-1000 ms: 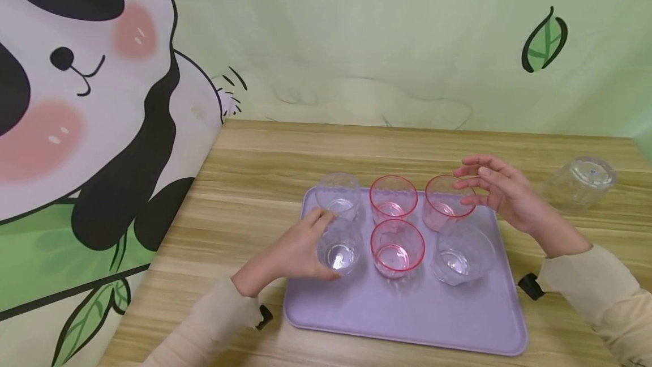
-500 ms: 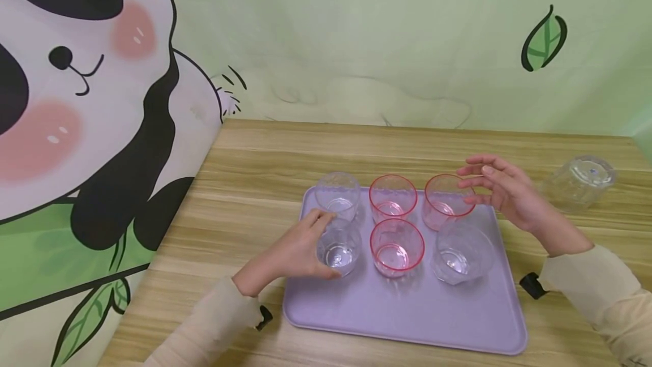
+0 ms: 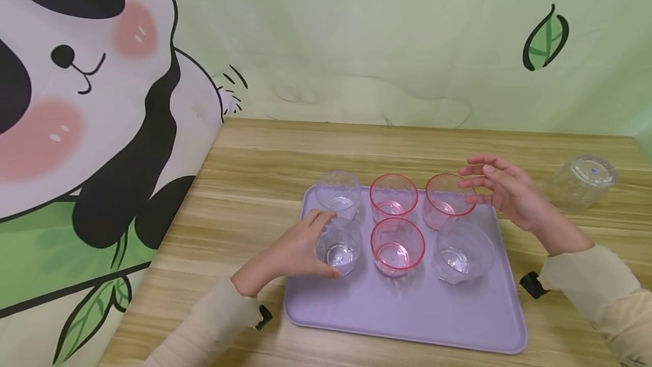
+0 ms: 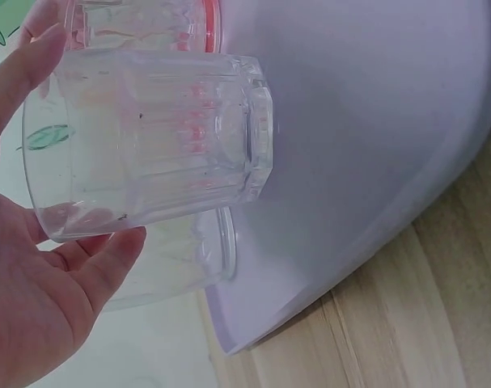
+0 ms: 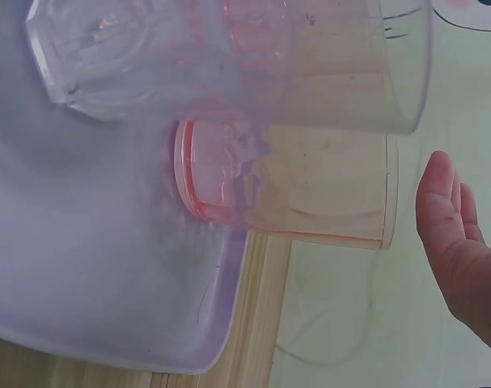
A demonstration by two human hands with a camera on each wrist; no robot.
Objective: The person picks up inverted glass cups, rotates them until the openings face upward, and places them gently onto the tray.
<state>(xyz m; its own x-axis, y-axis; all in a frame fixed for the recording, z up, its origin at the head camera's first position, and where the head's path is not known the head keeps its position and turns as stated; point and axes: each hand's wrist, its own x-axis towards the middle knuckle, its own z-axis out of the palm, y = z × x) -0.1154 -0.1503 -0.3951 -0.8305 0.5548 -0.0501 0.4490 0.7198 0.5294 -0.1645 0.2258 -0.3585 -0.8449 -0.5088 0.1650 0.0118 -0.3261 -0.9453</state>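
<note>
My left hand [image 3: 300, 249] holds a clear plastic cup [image 3: 340, 251] near its rim, thumb on one side and fingers on the other. That cup stands at the front left of a lilac tray [image 3: 407, 313], its faceted base at the tray surface in the left wrist view. My right hand [image 3: 504, 190] hovers with relaxed fingers by the back right red-rimmed cup [image 3: 439, 217]. In the right wrist view a gap shows between the fingers [image 5: 443, 214] and that cup. Another clear cup [image 3: 463, 254] stands in front of it, and a red-rimmed cup [image 3: 397, 248] at front middle.
Along the tray's back also stand a clear cup [image 3: 338, 194] at left and a red-rimmed cup [image 3: 393, 197] in the middle. An upside-down clear cup [image 3: 583, 183] is on the wooden table [image 3: 244, 186] beyond my right wrist. A panda-printed cloth [image 3: 356, 44] hangs behind.
My right hand has shifted very slightly to the right. The left hand and the cups stay in place.
</note>
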